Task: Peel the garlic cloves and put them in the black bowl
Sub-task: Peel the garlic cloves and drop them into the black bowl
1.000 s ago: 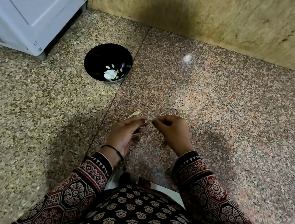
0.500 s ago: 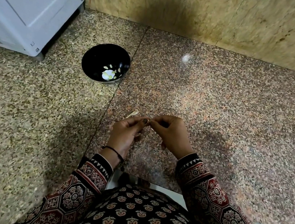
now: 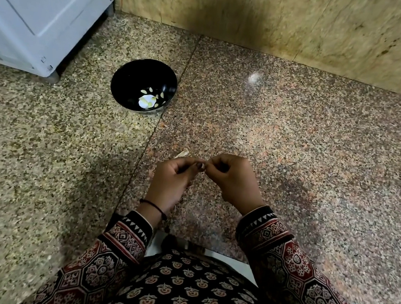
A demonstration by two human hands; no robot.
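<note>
The black bowl (image 3: 127,77) stands on the granite counter at the far left, with several pale peeled cloves (image 3: 147,99) in its bottom. Nearer to me, my left hand (image 3: 170,182) and my right hand (image 3: 233,179) meet at their fingertips. Both pinch a small garlic clove (image 3: 205,167) between them; only a sliver of it shows. A scrap of dry garlic skin (image 3: 183,153) lies on the counter just beyond my left hand.
A white appliance (image 3: 39,5) stands at the far left corner beside the bowl. A yellowish stone wall (image 3: 289,22) closes the back. The counter's front edge (image 3: 231,258) runs just before my patterned sleeves.
My two hands have come together; the fingertips that were slightly apart now meet on the clove. The view has shifted a little; the bowl has not moved.
</note>
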